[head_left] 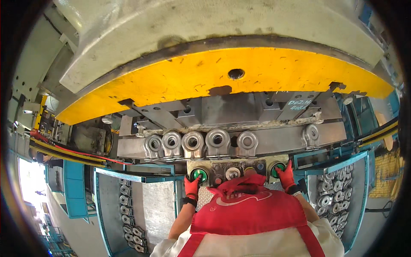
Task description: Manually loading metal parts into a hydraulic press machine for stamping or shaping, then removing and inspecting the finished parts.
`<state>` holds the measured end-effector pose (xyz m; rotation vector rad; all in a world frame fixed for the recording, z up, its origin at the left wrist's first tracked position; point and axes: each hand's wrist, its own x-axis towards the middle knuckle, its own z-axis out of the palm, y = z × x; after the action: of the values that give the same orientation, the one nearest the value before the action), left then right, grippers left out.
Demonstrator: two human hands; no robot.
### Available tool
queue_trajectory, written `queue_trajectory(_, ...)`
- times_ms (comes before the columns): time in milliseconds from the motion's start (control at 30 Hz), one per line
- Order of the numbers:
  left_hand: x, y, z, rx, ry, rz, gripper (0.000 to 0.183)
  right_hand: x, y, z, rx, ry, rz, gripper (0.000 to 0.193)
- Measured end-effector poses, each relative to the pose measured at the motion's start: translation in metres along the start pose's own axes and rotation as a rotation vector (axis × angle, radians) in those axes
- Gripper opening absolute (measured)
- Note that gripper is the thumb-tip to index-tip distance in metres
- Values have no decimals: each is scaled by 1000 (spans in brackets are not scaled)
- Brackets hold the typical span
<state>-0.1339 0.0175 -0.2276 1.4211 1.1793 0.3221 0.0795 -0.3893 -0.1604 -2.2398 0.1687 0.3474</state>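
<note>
Both my hands wear red gloves and rest at a control panel [218, 165] in front of a press. The thumb of my left hand [191, 186] lies on the left green push button [198, 174], its other fingers spread along the panel's side. At the right end, my right hand [287, 175] touches the other green push button [277, 169] with its thumb, fingers apart. Just beyond the panel, several ringed metal brackets [193, 144] stand in a row along the die's front edge. Another bracket [311, 136] sits alone farther right.
A thick yellow press ram [180, 79] spans the view above the steel die [278, 139]. Blue-framed bins flank me: the left bin [160, 205] and right bin [361, 188] both hold many similar metal brackets. A red apron [248, 210] covers my front.
</note>
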Motion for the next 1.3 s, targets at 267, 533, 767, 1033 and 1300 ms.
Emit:
queue_trajectory(267,-47,102,-9,609,-103,-8,76,0,-2,-2,-62,14,-26,92)
queue_trajectory(533,-102,333,32,369,-468,677,37,4,3,-2,-40,-34,-5,102)
queue_trajectory(767,-6,483,173,569,-21,1137,76,-14,-23,-14,-26,-26,12,96)
queue_trajectory(1033,110,564,296,987,0,570,116,-44,-11,-8,-1,134,97,87)
queue_trajectory(1300,128,576,284,960,12,750,113,-49,-22,-38,429,295,53,59)
